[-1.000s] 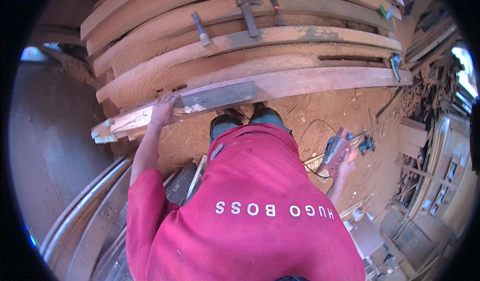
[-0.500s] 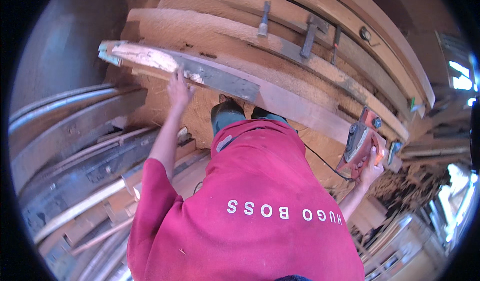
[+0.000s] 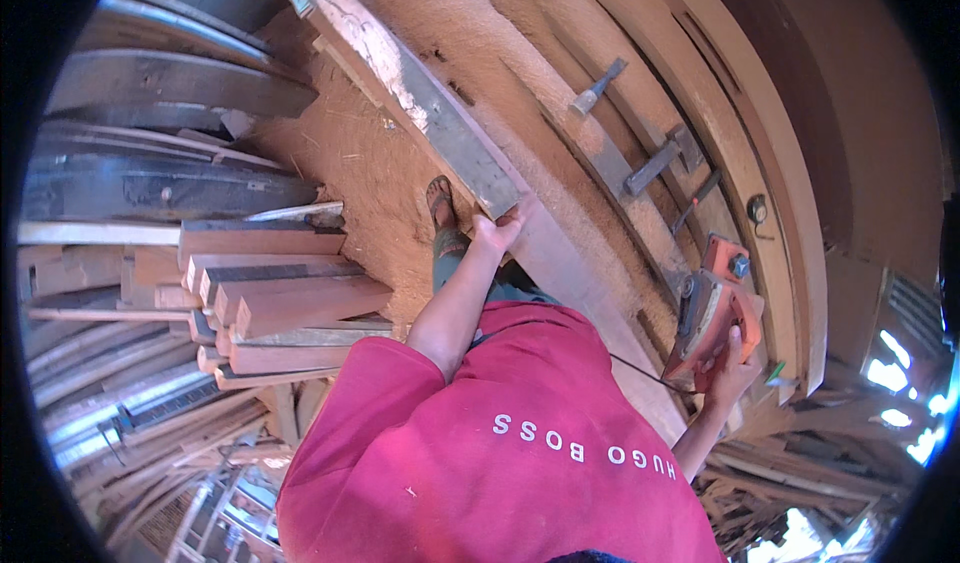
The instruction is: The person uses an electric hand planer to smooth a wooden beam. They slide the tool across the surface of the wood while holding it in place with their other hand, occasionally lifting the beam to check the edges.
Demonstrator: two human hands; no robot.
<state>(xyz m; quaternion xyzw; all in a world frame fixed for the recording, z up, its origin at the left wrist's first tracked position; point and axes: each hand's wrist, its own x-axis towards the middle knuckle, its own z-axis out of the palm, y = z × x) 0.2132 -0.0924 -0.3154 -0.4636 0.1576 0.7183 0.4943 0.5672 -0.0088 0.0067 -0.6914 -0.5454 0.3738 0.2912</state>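
Against the near end of the long grey plank (image 3: 455,133), the left hand (image 3: 497,233) is pressed with its fingers curled over the plank's lower edge, gripping it. That plank runs up and away from the hand toward the top of the view, its far end pale and rough, and it lies on the outer side of a stack of long curved boards (image 3: 600,93) dusted with sawdust. Just beside the plank's near end, a sandalled foot (image 3: 440,203) stands on the sawdust-covered floor (image 3: 350,153). Well to the right of the plank, past the curved boards, the right hand (image 3: 728,368) holds an orange power tool (image 3: 712,313); the fingers wrap its lower body from below and are closed on it, and a thin dark cord (image 3: 640,371) trails from it back toward the red shirt (image 3: 500,443). On the boards just right of the plank lie a hammer (image 3: 598,87) and, farther along, two dark metal clamps (image 3: 662,163). On the other side of the plank, across the floor, a pile of short cut timbers (image 3: 290,303) lies with its sawn ends facing the foot, and behind it are heavier dark beams (image 3: 170,188).
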